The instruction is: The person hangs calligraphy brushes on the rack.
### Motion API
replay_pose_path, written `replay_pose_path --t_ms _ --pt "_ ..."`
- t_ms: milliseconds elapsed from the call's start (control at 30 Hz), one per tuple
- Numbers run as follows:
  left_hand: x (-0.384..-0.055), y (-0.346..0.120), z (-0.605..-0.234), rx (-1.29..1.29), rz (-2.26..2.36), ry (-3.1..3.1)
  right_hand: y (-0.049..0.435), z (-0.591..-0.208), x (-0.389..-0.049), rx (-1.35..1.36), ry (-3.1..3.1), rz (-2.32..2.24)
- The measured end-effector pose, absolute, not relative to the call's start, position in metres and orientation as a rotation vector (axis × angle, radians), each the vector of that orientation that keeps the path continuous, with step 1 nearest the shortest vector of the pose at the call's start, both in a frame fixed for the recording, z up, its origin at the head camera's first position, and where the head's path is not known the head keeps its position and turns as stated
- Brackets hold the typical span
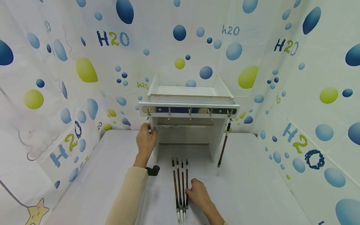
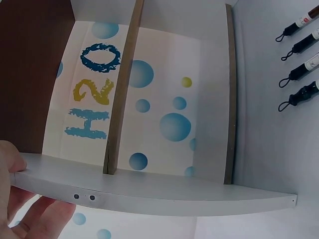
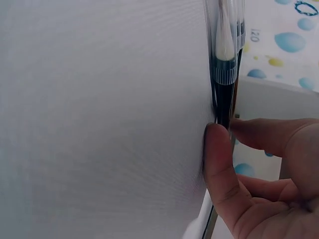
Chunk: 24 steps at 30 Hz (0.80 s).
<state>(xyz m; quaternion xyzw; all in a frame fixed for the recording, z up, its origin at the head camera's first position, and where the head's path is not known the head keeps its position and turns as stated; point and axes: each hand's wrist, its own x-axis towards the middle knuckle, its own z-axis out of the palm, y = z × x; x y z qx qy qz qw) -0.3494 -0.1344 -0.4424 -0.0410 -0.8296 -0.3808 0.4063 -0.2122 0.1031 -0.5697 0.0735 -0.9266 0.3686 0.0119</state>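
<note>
So four brushes (image 1: 183, 190) lie between the hands (image 1: 146, 142) (image 1: 199, 195), nearer the right

White, lightly creased sheeting (image 1: 157, 18) printed with blue and lime-green droplets (image 1: 179, 32) and H2O lettering (image 1: 113, 38) hangs behind and on both sides of a white tabletop (image 1: 258, 175); a yellow cartoon star (image 1: 36, 213) decorates the lower left, all under soft, even light

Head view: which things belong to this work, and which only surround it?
In the work:
four brushes on the table; right hand pinches one
hanging brush
white shelf with hooks, gripped by left hand

Around it:
patterned backdrop
small black object, use unclear
</note>
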Motion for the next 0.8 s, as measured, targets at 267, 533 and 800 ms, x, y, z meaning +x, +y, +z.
replay_pose_path --t_ms 267,533,800 --pt "-0.350 -0.135 -0.445 -0.102 -0.956 -2.098 0.099 -0.572 -0.214 0.194 -2.936 1.172" --pt "-0.350 -0.135 -0.444 -0.102 -0.961 -2.103 0.093 -0.567 -0.212 0.231 -2.943 1.142" --pt "-0.350 -0.135 -0.442 -0.092 -0.964 -2.112 0.089 -0.562 -0.212 0.252 -2.944 1.154"
